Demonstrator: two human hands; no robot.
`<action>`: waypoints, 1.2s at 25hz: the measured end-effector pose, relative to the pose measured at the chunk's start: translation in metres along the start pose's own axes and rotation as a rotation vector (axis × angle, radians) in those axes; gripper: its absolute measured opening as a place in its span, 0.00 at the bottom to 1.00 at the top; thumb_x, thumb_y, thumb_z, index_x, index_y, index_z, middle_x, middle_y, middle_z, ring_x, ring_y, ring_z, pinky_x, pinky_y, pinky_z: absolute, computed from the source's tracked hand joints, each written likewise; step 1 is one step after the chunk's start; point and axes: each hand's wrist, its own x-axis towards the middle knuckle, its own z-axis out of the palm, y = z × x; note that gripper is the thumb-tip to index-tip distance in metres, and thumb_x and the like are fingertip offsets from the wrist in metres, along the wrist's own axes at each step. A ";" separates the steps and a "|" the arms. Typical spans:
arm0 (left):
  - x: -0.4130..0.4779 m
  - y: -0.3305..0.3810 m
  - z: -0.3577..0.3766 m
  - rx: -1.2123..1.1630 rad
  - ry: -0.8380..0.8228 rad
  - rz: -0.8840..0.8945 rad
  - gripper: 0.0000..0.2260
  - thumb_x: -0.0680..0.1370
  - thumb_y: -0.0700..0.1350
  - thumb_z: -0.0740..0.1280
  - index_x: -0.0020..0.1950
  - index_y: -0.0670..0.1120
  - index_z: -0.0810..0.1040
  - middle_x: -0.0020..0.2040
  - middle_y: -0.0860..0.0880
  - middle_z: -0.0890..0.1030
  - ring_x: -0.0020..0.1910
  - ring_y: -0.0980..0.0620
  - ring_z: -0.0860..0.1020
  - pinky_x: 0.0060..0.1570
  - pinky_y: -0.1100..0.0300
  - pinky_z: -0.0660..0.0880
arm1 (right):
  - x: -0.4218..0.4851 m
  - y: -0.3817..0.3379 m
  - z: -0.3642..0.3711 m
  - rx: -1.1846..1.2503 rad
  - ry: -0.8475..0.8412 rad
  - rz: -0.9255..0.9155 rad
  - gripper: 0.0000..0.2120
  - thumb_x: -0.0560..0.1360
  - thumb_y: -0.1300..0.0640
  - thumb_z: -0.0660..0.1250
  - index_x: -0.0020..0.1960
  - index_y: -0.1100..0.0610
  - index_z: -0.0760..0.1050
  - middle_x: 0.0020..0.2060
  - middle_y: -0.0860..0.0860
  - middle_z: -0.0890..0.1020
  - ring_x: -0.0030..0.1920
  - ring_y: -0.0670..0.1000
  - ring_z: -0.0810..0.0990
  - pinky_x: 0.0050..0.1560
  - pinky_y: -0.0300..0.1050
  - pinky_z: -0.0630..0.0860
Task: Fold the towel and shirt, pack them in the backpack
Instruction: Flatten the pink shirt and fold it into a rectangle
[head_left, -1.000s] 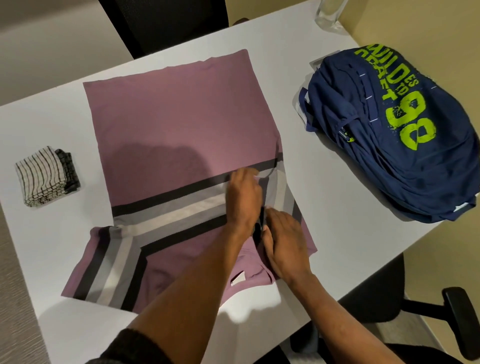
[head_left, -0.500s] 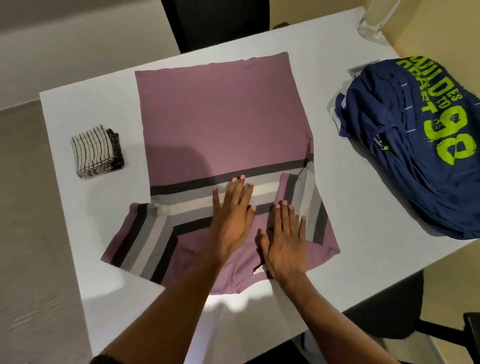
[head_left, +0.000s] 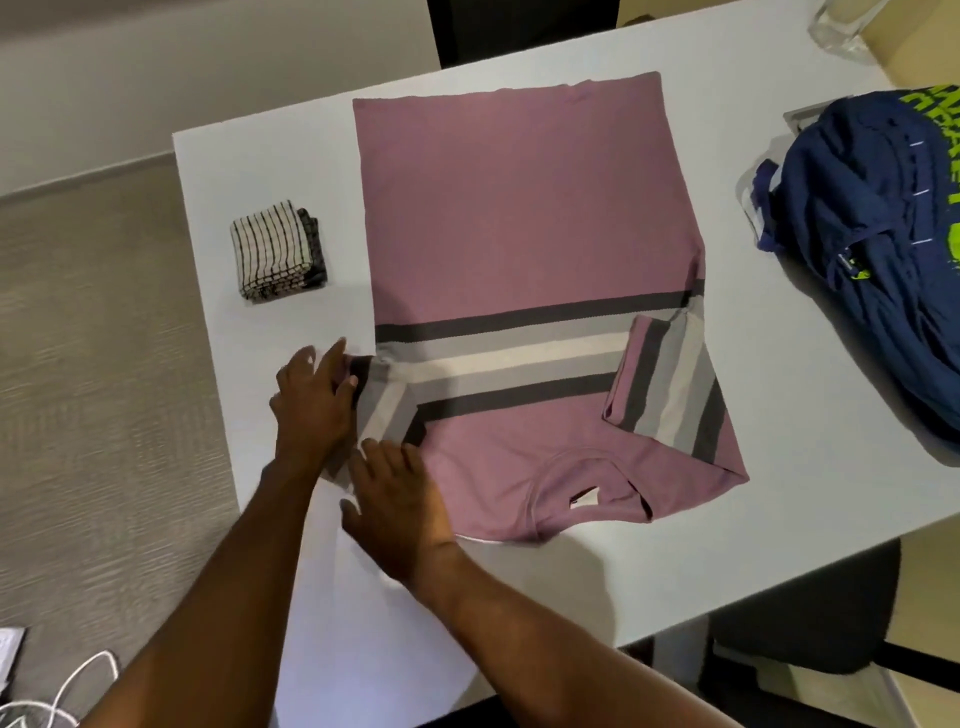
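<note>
A mauve shirt (head_left: 519, 218) with grey, white and black chest stripes lies flat on the white table (head_left: 810, 395), collar toward me. Its right sleeve is folded in over the body. My left hand (head_left: 311, 400) grips the left sleeve's outer end between thumb and fingers. Just below it, my right hand (head_left: 400, 499) lies spread on the same sleeve near the shoulder. A folded striped towel (head_left: 275, 260) sits left of the shirt. The navy backpack (head_left: 883, 249) with lime-green lettering lies at the table's right side.
A clear glass (head_left: 836, 26) stands at the far right corner. A dark chair back (head_left: 519, 31) is behind the table, another chair (head_left: 805, 649) at the near right. White cables (head_left: 67, 686) lie on the carpet at lower left.
Both hands have left the middle of the shirt and moved left to the unfolded left sleeve; my left hand has taken hold of its end. The view has shifted rightward.
</note>
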 end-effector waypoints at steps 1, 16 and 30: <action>0.008 -0.003 -0.002 0.019 -0.029 0.030 0.23 0.85 0.51 0.64 0.80 0.52 0.68 0.80 0.38 0.64 0.78 0.35 0.61 0.72 0.32 0.61 | 0.006 -0.011 0.009 0.063 -0.011 -0.014 0.22 0.80 0.44 0.66 0.67 0.57 0.73 0.59 0.55 0.77 0.58 0.56 0.75 0.62 0.52 0.74; 0.031 0.036 -0.040 -0.215 -0.152 -0.040 0.07 0.79 0.42 0.71 0.53 0.43 0.74 0.41 0.47 0.79 0.41 0.47 0.78 0.35 0.60 0.71 | 0.021 0.002 -0.022 0.714 0.133 0.436 0.08 0.83 0.57 0.61 0.62 0.52 0.71 0.53 0.53 0.79 0.50 0.54 0.80 0.49 0.50 0.80; 0.001 0.109 0.052 -0.366 0.137 0.148 0.07 0.85 0.44 0.63 0.51 0.43 0.77 0.47 0.43 0.82 0.45 0.47 0.81 0.51 0.55 0.82 | -0.018 0.089 -0.014 0.254 0.400 0.612 0.31 0.76 0.55 0.70 0.76 0.57 0.66 0.73 0.54 0.72 0.72 0.54 0.70 0.75 0.49 0.69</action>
